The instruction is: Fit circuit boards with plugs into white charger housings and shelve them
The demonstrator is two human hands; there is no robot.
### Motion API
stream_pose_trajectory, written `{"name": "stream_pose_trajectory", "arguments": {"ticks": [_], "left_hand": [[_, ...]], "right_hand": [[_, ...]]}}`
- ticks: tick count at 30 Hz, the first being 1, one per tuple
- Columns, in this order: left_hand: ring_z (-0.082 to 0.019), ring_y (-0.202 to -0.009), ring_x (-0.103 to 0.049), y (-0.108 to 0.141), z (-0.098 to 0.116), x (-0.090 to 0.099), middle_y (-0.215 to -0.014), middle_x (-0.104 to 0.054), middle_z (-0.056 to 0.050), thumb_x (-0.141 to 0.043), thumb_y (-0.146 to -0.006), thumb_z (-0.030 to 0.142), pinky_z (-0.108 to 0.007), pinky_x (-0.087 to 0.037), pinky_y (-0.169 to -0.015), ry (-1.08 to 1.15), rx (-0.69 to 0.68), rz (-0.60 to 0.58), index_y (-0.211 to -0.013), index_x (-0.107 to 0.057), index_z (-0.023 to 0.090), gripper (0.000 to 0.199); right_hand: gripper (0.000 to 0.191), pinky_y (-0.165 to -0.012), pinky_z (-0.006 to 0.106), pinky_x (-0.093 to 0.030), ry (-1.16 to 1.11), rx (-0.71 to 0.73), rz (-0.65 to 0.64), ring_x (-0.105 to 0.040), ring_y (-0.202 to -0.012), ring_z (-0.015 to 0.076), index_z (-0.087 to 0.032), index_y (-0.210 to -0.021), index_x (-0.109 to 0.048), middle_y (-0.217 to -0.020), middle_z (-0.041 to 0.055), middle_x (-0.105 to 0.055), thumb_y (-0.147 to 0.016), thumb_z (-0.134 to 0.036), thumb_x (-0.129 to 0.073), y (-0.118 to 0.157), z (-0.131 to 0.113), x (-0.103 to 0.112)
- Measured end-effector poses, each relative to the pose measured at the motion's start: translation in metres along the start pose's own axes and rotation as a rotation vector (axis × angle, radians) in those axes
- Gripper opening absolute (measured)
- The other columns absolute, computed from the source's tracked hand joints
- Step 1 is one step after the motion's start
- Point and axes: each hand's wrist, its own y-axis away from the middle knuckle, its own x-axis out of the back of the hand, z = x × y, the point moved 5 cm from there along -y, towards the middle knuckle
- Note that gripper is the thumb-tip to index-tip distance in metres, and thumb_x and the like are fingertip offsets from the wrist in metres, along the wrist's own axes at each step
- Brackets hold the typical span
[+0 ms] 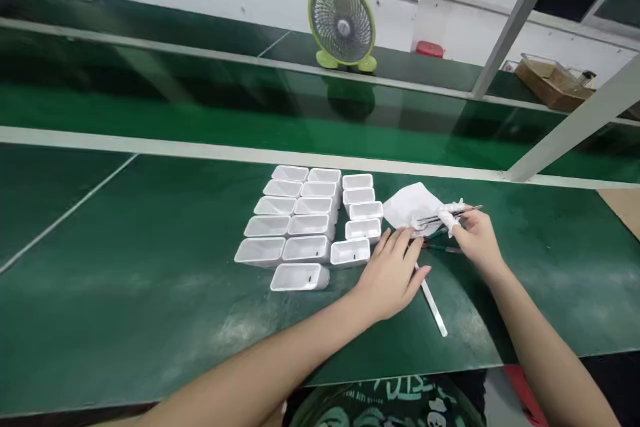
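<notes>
On the smooth green bench (150, 320), the left hand (393, 277) is resting, fingers slightly apart, beside small white plastic trays (349, 252); beyond, the right hand (477, 237) is pinching slim silver metal tweezers (431, 219) near a thin white sheet (411, 201). A slipping grip could jab the left fingertips.

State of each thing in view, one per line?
Left hand: fingers apart.
Right hand: closed on metal tool.
Metal tool: held.
White trays: upright, open-topped.
White sheet: spread out.
White strip: lying down.
Cardboard box: open.
Fan: upright; running, can't tell.
</notes>
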Motion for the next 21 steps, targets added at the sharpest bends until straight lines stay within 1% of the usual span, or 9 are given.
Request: {"name": "stream_pose_trajectory", "arguments": {"ticks": [3, 6, 10, 14, 18, 21], "left_hand": [[-0.036, -0.134, -0.047, -0.001, 0.001, 0.000, -0.143, -0.050, -0.018, -0.038, -0.101, 0.038, -0.056, -0.038, -0.112, -0.009, 0.003, 0.015, -0.134, -0.049, 0.012, 0.044], [-0.035, -0.135, -0.046, -0.001, 0.001, -0.001, -0.147, -0.048, -0.017, -0.037, -0.101, 0.039, -0.055, -0.038, -0.113, -0.031, 0.003, 0.017, -0.135, -0.049, 0.011, 0.045], [-0.035, -0.137, -0.044, 0.000, 0.001, -0.003, -0.148, -0.048, -0.016, -0.034, -0.102, 0.040, -0.055, -0.037, -0.114, -0.056, 0.002, 0.008, -0.137, -0.049, 0.009, 0.049], [-0.035, -0.137, -0.044, 0.001, 0.001, -0.003, -0.148, -0.049, -0.015, -0.033, -0.102, 0.041, -0.055, -0.037, -0.114, -0.060, 0.015, 0.004, -0.137, -0.050, 0.009, 0.050], [-0.035, -0.138, -0.043, 0.001, 0.002, -0.004, -0.149, -0.048, -0.015, -0.034, -0.102, 0.042, -0.055, -0.038, -0.113, -0.056, 0.010, -0.001, -0.137, -0.050, 0.010, 0.050], [-0.034, -0.138, -0.043, 0.001, 0.002, -0.004, -0.149, -0.047, -0.014, -0.034, -0.102, 0.041, -0.054, -0.038, -0.114, -0.050, 0.013, -0.001, -0.138, -0.050, 0.011, 0.049]], "right_hand": [[0.010, -0.076, 0.039, -0.049, 0.001, -0.015, -0.007, -0.065, -0.081, 0.0292, -0.021, -0.056, -0.062, -0.071, 0.0070, -0.070, -0.064, -0.028, -0.059, 0.000, 0.005, 0.000], [0.012, -0.072, 0.037, -0.048, -0.022, -0.041, -0.015, -0.064, -0.077, 0.0275, -0.021, -0.055, -0.060, -0.067, 0.0058, -0.068, -0.064, -0.028, -0.060, -0.001, 0.008, -0.001], [0.023, -0.063, 0.034, -0.047, -0.076, -0.103, -0.014, -0.061, -0.066, 0.0231, -0.020, -0.052, -0.057, -0.062, 0.0048, -0.065, -0.068, -0.034, -0.065, -0.002, 0.011, -0.004], [0.032, -0.055, 0.030, -0.046, -0.145, -0.164, 0.010, -0.059, -0.058, 0.0194, -0.020, -0.054, -0.056, -0.057, 0.0029, -0.061, -0.071, -0.044, -0.069, -0.005, 0.013, -0.007], [0.032, -0.058, 0.030, -0.049, -0.181, -0.184, 0.050, -0.062, -0.062, 0.0198, -0.019, -0.059, -0.060, -0.059, 0.0027, -0.063, -0.068, -0.045, -0.076, -0.007, 0.013, 0.002], [0.030, -0.064, 0.032, -0.051, -0.204, -0.181, 0.082, -0.064, -0.070, 0.0209, -0.020, -0.071, -0.067, -0.068, 0.0042, -0.068, -0.069, -0.049, -0.076, -0.008, 0.011, 0.012]]}}
